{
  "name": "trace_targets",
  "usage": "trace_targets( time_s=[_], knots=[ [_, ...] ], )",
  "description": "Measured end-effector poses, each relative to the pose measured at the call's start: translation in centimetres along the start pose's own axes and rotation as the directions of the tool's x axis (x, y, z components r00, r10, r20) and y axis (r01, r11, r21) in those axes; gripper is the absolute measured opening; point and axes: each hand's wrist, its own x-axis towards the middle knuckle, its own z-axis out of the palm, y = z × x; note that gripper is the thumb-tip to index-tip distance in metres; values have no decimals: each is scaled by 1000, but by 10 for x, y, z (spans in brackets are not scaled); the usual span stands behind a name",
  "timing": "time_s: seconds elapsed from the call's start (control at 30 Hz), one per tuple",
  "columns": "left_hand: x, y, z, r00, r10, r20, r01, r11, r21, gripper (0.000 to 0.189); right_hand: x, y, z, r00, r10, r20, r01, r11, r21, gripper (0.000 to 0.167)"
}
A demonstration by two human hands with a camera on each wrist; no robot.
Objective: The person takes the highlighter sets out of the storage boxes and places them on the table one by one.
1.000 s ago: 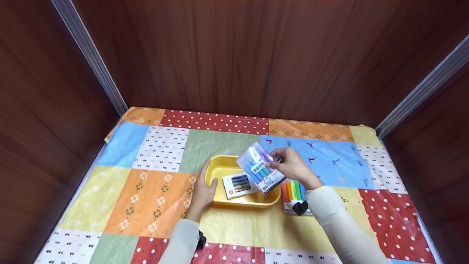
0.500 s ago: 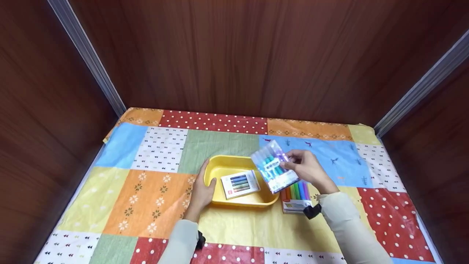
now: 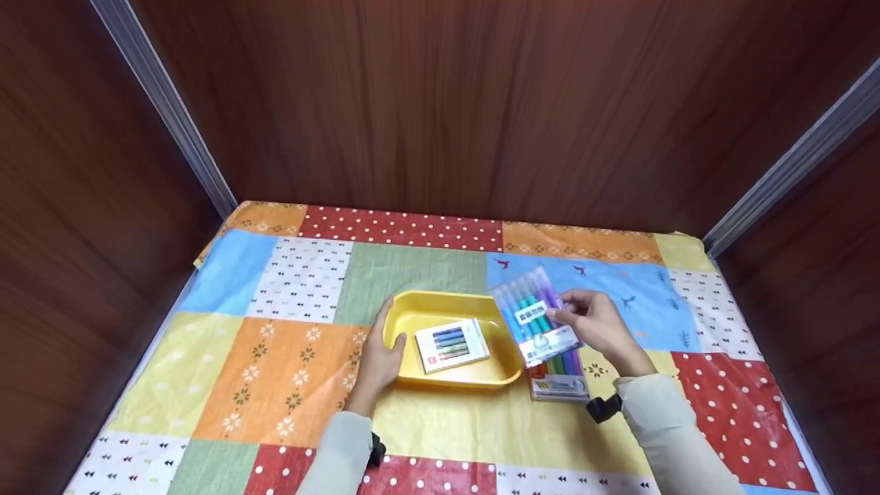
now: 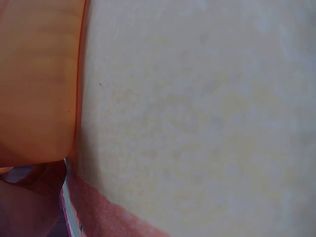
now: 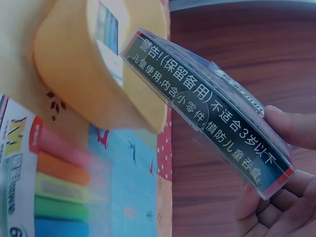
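Observation:
My left hand (image 3: 377,357) holds the left rim of a shallow yellow plastic basin (image 3: 450,381), thumb inside and fingers along the outer wall. In the left wrist view, the hand (image 4: 29,207) shows partly below the basin wall (image 4: 39,74). Inside the basin lies a white box (image 3: 452,345) printed with a row of coloured sticks. My right hand (image 3: 601,326) pinches the right edge of a clear pack of marker pens (image 3: 536,316), raised and tilted beside the basin's right end. Its black bottom edge (image 5: 202,108) with white Chinese print faces the right wrist camera.
A second pack of thick coloured markers (image 3: 560,388) lies on the table to the basin's right, its upper part hidden by the raised pack. A patchwork tablecloth (image 3: 275,385) covers the table. Dark wooden panels (image 3: 440,110) enclose the back and sides.
The right hand has carried the marker pack rightward, from over the basin to above the second marker pack. The white box now shows uncovered. The left hand has stayed on the rim.

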Motion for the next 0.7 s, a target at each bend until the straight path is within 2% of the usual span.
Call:
trace_targets(
  time_s=[0.3,0.7],
  knots=[
    [0,-1,-1,1000,-16,-1,16,1000,4,72,-6,17,-9,998,39,-51,-40,999,-6,27],
    [0,0,-1,1000,-20,6,20,1000,15,70,-17,39,-23,991,112,-77,-107,992,66,39]
  ],
)
